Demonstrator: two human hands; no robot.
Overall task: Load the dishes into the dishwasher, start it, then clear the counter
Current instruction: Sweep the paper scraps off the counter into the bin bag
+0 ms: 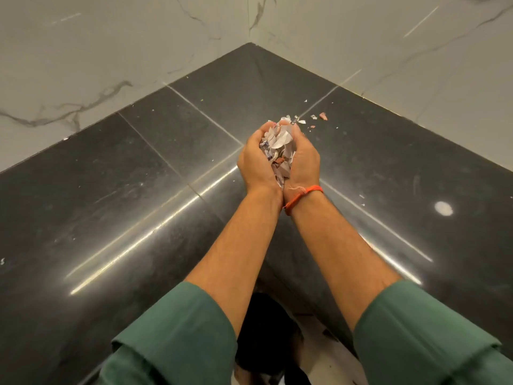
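Observation:
My left hand [254,162] and my right hand [304,159] are cupped together above the black stone counter [138,190], fingers curled round a heap of torn paper scraps [279,147], white with bits of pink and blue. An orange thread band circles my right wrist. Several small scraps [319,118] lie loose on the counter just beyond my fingertips, one of them pink.
The counter forms a corner against marble-patterned wall tiles [111,51] at left and right. Tiny specks of paper dot the dark surface. A round light reflection [443,208] shows at right. Below my forearms the counter's inner edge gives way to pale floor [319,354].

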